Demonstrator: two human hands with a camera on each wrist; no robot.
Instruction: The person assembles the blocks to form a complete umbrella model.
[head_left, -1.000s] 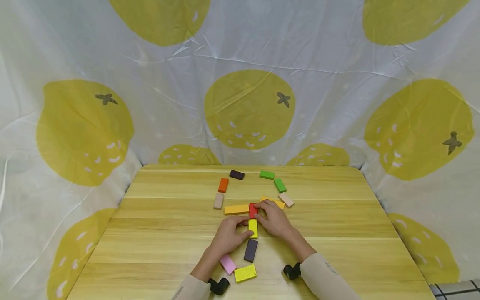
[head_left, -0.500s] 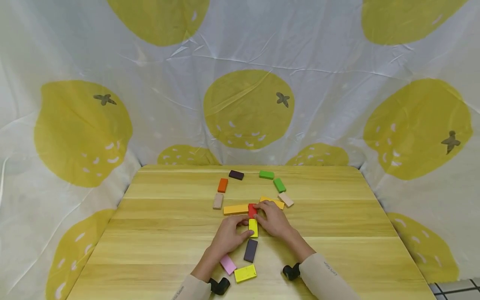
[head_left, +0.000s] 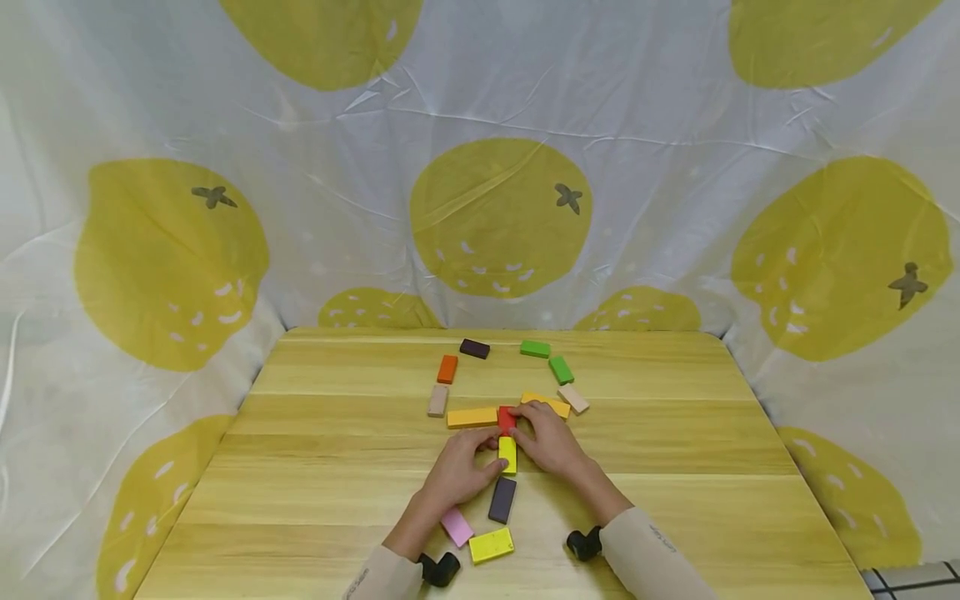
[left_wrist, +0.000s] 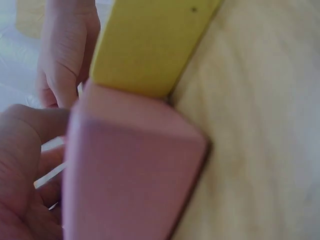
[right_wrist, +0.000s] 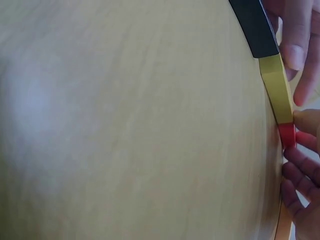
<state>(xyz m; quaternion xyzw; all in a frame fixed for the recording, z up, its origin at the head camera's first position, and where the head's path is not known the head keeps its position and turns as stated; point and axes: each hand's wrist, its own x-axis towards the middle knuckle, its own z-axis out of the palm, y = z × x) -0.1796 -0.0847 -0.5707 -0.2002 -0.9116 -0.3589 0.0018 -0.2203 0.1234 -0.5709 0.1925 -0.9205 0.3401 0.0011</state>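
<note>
In the head view my right hand (head_left: pixel 553 440) has its thumb and forefinger at the right side and ends of a red block (head_left: pixel 506 417), gripping it flat on the table. My left hand (head_left: pixel 457 468) holds a yellow block (head_left: pixel 509 452) between bent thumb and forefinger, its thumb tip at the lower left edge. Red and yellow blocks lie end to end, touching in the right wrist view. A dark block (head_left: pixel 502 500) follows below the yellow one. In the left wrist view a pink block (left_wrist: pixel 130 175) and a second yellow block (left_wrist: pixel 150 45) fill the foreground.
Long orange blocks (head_left: pixel 471 418) flank the red one, the right-hand one partly hidden by fingers. An arc of beige, orange-red (head_left: pixel 447 369), dark (head_left: pixel 475 348) and green blocks (head_left: pixel 535 349) lies farther back. The wooden table (head_left: pixel 300 483) meets a lemon-print cloth (head_left: pixel 345 250).
Both hands stay almost where they were, with the same blocks under them. The slight overall shift comes from the head camera.
</note>
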